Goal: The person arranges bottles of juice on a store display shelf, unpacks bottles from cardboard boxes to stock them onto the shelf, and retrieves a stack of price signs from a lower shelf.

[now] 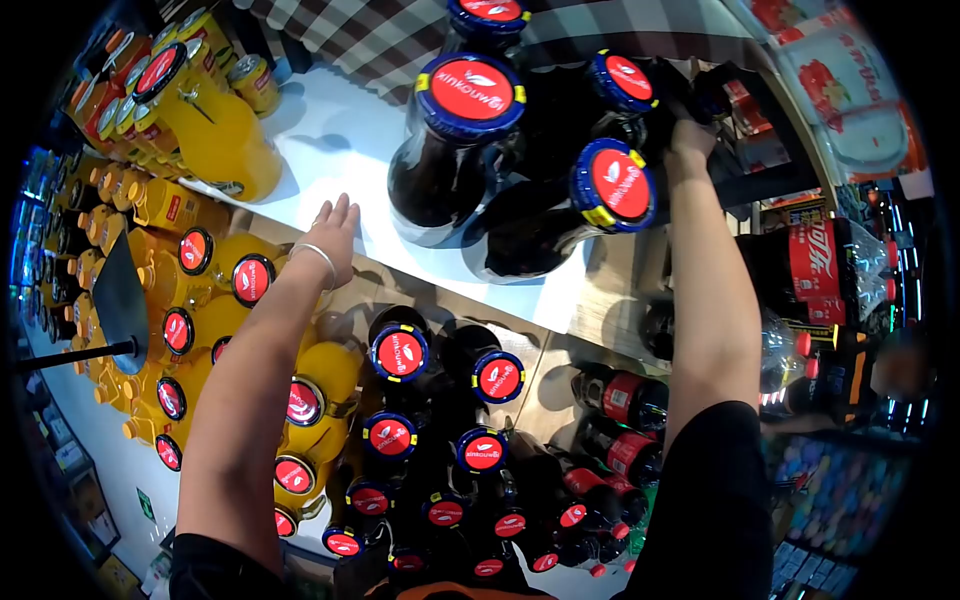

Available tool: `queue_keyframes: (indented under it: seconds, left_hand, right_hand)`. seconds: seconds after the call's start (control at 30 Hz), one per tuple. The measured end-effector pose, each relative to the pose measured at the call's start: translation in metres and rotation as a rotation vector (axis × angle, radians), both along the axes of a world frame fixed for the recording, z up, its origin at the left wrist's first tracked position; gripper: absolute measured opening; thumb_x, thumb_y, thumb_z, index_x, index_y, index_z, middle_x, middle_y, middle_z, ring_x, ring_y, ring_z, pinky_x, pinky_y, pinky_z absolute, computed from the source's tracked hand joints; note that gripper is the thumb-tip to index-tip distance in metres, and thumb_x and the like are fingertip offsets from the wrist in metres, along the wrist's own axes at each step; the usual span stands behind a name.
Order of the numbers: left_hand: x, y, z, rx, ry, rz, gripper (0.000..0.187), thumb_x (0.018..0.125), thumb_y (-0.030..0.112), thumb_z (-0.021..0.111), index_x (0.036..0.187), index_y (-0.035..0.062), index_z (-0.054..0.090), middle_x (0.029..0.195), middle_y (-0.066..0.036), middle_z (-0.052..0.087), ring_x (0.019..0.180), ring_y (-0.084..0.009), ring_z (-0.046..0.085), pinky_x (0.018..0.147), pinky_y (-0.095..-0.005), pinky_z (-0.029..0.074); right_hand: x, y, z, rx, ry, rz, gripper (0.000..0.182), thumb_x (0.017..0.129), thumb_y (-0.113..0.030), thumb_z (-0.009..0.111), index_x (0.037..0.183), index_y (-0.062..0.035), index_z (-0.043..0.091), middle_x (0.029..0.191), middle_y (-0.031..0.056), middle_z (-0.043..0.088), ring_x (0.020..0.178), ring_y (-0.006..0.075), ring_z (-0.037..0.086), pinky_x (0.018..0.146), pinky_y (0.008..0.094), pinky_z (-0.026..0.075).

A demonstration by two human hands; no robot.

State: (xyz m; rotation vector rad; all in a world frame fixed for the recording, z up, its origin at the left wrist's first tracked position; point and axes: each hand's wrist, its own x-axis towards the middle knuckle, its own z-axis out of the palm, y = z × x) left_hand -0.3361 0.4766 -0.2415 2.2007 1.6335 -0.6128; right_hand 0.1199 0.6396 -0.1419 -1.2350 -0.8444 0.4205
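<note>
My left hand (333, 232) lies with fingers stretched out at the edge of a white shelf board (330, 130), holding nothing. My right hand (690, 138) reaches to the far right of the same shelf, beside dark bottles; its fingers are lost in shadow, so a grip cannot be made out. Between the hands stand several large dark glass bottles with blue-rimmed red lids, among them a front-left bottle (440, 180) and a front-right bottle (530, 235). A bottle of orange drink (225, 140) with a red lid stands left of my left hand.
Below the shelf are rows of orange drink bottles (325, 375) and dark lidded bottles (400, 352). Cola bottles (625, 400) stand at lower right, with a large cola bottle (815, 265) beyond my right arm. Yellow cans (253, 85) are stacked at upper left. A checked cloth (370, 40) hangs behind.
</note>
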Motion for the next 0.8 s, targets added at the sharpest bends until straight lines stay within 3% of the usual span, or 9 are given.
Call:
queue_keyframes:
  seconds: [0.07, 0.17, 0.37, 0.5, 0.57, 0.7, 0.8]
  left_hand:
    - [0.006, 0.002, 0.015, -0.053, 0.028, 0.003, 0.077, 0.075, 0.005, 0.051, 0.142, -0.0033, 0.014, 0.149, -0.023, 0.01, 0.138, -0.0353, 0.013, 0.112, -0.0351, 0.018]
    - [0.015, 0.008, 0.025, -0.047, 0.074, -0.004, 0.077, 0.075, 0.005, 0.051, 0.143, -0.0026, 0.013, 0.149, -0.022, 0.01, 0.139, -0.0349, 0.013, 0.113, -0.035, 0.017]
    - [0.003, -0.003, 0.007, 0.003, 0.06, -0.024, 0.083, 0.07, 0.003, 0.053, 0.142, -0.0037, 0.014, 0.148, -0.024, 0.011, 0.138, -0.0369, 0.013, 0.113, -0.0348, 0.016]
    - [0.0, -0.004, 0.003, 0.033, 0.048, -0.048, 0.083, 0.07, 0.003, 0.055, 0.142, -0.0036, 0.014, 0.148, -0.024, 0.011, 0.138, -0.0357, 0.013, 0.113, -0.0345, 0.015]
    - [0.002, -0.004, 0.007, 0.021, 0.057, -0.034, 0.084, 0.069, 0.003, 0.055, 0.142, -0.0034, 0.014, 0.149, -0.023, 0.011, 0.138, -0.0353, 0.013, 0.113, -0.0345, 0.015]
    - [0.006, -0.007, 0.013, 0.014, 0.062, 0.015, 0.085, 0.068, 0.0, 0.055, 0.142, -0.0027, 0.014, 0.149, -0.022, 0.01, 0.138, -0.0346, 0.013, 0.113, -0.0345, 0.016]
    - [0.009, -0.008, 0.02, -0.002, 0.08, 0.008, 0.078, 0.074, 0.001, 0.051, 0.142, -0.0031, 0.014, 0.149, -0.023, 0.012, 0.138, -0.0347, 0.014, 0.113, -0.0346, 0.017]
  right_hand:
    - [0.014, 0.011, 0.0, -0.021, 0.031, 0.071, 0.061, 0.056, 0.0, 0.08, 0.112, 0.0039, 0.056, 0.106, 0.0109, 0.062, 0.095, 0.0226, 0.059, 0.085, 0.0342, 0.046]
    - [0.016, 0.023, 0.011, -0.016, 0.14, 0.13, 0.048, 0.062, 0.003, 0.074, 0.108, 0.0029, 0.059, 0.101, 0.0109, 0.064, 0.087, 0.0244, 0.062, 0.076, 0.0363, 0.052]
    - [0.018, 0.024, -0.001, -0.005, 0.27, 0.138, 0.047, 0.064, 0.004, 0.074, 0.109, 0.0025, 0.059, 0.102, 0.0111, 0.064, 0.088, 0.024, 0.062, 0.078, 0.0359, 0.053]
    - [-0.003, 0.014, 0.007, -0.004, 0.175, 0.097, 0.052, 0.065, 0.0, 0.076, 0.113, 0.0033, 0.056, 0.103, 0.0119, 0.064, 0.088, 0.0235, 0.062, 0.077, 0.035, 0.052]
    - [-0.012, 0.011, 0.011, -0.116, -0.02, -0.043, 0.054, 0.065, -0.004, 0.077, 0.114, 0.0041, 0.055, 0.104, 0.0129, 0.063, 0.088, 0.0231, 0.063, 0.077, 0.0347, 0.052]
    - [0.025, 0.05, -0.004, -0.233, 0.2, 0.197, 0.064, 0.063, -0.015, 0.082, 0.117, 0.0037, 0.053, 0.107, 0.0145, 0.063, 0.088, 0.0236, 0.063, 0.077, 0.0347, 0.052]
    - [0.015, 0.045, -0.001, -0.266, 0.163, 0.102, 0.072, 0.061, -0.022, 0.084, 0.119, 0.0044, 0.051, 0.111, 0.0142, 0.061, 0.093, 0.0239, 0.061, 0.079, 0.0345, 0.05]
